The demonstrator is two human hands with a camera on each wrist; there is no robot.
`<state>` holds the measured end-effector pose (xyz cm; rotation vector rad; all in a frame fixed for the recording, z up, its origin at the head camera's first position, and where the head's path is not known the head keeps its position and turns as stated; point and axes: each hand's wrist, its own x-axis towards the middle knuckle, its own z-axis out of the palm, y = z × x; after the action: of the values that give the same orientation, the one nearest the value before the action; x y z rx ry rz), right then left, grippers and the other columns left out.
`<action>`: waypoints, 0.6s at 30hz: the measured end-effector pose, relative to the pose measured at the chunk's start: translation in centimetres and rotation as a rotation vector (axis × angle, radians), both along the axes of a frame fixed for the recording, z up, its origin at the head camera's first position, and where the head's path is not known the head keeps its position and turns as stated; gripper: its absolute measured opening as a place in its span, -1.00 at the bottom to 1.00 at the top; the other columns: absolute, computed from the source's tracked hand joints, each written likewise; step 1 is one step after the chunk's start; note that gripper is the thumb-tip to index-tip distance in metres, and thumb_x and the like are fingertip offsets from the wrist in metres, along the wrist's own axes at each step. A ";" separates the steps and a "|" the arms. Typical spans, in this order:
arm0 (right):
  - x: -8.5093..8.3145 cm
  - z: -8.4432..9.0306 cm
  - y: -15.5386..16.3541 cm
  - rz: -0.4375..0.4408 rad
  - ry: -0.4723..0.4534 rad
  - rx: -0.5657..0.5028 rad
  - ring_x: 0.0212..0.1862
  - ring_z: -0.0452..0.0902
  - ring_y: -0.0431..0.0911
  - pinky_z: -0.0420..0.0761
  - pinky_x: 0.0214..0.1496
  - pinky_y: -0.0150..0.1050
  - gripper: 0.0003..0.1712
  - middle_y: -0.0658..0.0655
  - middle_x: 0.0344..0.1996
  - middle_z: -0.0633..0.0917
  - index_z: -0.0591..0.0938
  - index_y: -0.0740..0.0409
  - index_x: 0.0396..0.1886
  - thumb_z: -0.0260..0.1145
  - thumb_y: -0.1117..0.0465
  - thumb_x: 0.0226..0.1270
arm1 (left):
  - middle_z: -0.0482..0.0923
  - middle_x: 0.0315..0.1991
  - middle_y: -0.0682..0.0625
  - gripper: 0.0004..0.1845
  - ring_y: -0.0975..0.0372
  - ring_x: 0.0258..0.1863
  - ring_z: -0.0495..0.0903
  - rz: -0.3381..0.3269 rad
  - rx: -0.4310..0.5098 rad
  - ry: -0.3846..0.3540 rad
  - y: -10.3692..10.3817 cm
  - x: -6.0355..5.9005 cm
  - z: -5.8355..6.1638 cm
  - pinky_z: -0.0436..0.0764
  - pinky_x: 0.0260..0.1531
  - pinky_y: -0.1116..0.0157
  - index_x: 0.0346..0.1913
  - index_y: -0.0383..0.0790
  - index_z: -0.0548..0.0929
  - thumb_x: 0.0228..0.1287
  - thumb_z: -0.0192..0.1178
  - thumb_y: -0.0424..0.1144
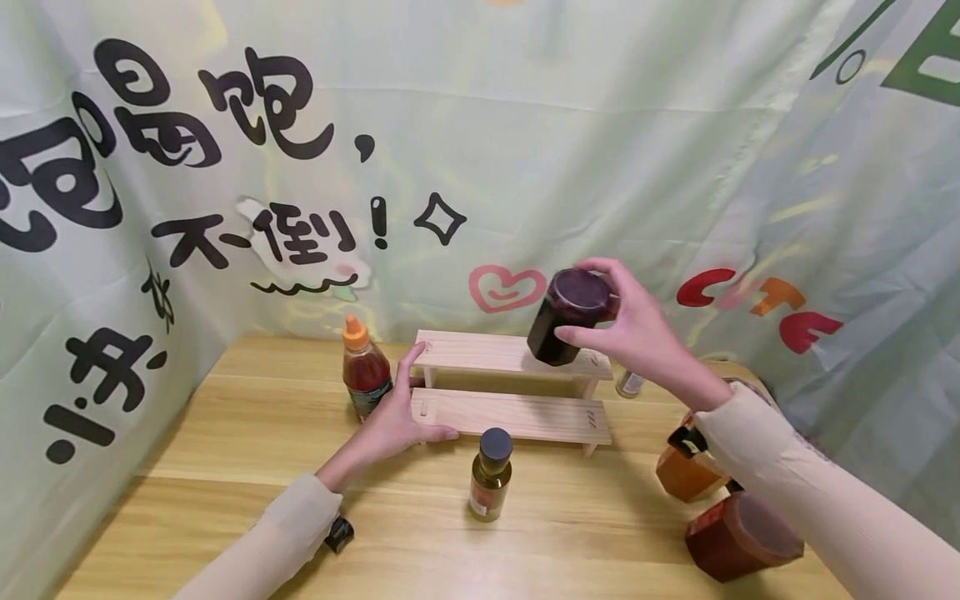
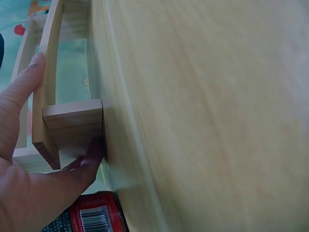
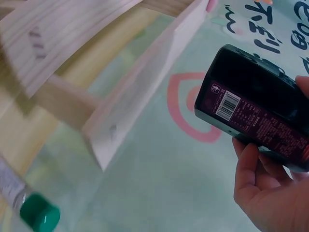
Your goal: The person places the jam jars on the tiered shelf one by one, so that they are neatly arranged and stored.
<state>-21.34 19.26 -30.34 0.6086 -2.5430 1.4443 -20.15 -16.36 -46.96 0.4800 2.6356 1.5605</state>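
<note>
My right hand (image 1: 633, 321) grips a dark jar with a purple lid (image 1: 561, 329) by its upper part, tilted, overlapping the right end of the upper tier in the head view. The jar's dark side and printed barcode label (image 3: 263, 118) show in the right wrist view. My left hand (image 1: 393, 423) holds the left end of a two-tier wooden shelf (image 1: 517, 417), thumb along the lower board and fingers at its end support (image 2: 75, 116). Close beside that hand stands a red sauce bottle with an orange cap (image 1: 365, 367).
In front of the shelf stands a small glass bottle with a dark cap (image 1: 491, 479). A small shaker (image 1: 631, 384), green-capped in the right wrist view, is right of the shelf. Under my right forearm are an amber jar (image 1: 684, 477) and a red-brown jar (image 1: 738, 537). A printed curtain (image 1: 600, 167) hangs behind.
</note>
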 end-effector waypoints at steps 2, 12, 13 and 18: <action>-0.6 -0.4 -0.8 0.020 -0.013 -0.008 0.12 0.71 0.08 0.66 0.17 -0.02 -0.05 0.12 0.26 0.63 0.40 0.04 0.55 0.70 0.27 0.25 | 0.37 0.52 -0.40 0.53 -0.16 0.33 0.57 0.002 -0.001 -0.001 0.1 0.0 0.0 0.54 0.27 -0.20 0.74 0.42 -0.16 -0.07 0.84 -0.06; -3.5 -2.2 -4.8 0.101 -0.039 -0.098 0.17 0.66 0.10 0.63 0.23 0.08 -0.06 0.17 0.24 0.63 0.44 0.13 0.50 0.71 0.36 0.16 | 0.29 0.57 -0.41 0.54 -0.20 0.35 0.54 0.016 -0.004 -0.004 0.3 -0.1 0.2 0.50 0.31 -0.25 0.74 0.47 -0.16 -0.09 0.85 -0.04; -3.7 -2.4 -5.2 0.106 -0.041 -0.104 0.18 0.65 0.10 0.62 0.24 0.08 -0.06 0.18 0.24 0.63 0.44 0.14 0.50 0.71 0.37 0.16 | 0.27 0.59 -0.40 0.54 -0.20 0.35 0.54 0.018 -0.006 -0.006 0.2 -0.1 0.2 0.49 0.32 -0.25 0.74 0.46 -0.16 -0.09 0.85 -0.04; -4.5 -3.1 -7.1 0.118 -0.042 -0.103 0.23 0.62 0.11 0.58 0.29 0.09 -0.04 0.20 0.26 0.63 0.45 0.18 0.50 0.71 0.39 0.12 | 0.25 0.60 -0.40 0.54 -0.22 0.35 0.54 0.029 -0.011 -0.015 0.1 0.2 0.2 0.48 0.34 -0.25 0.74 0.42 -0.15 -0.10 0.85 -0.03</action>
<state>-25.84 12.16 -33.41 0.7297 -2.4834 1.6315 -19.99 -16.22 -46.77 0.4294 2.6508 1.5498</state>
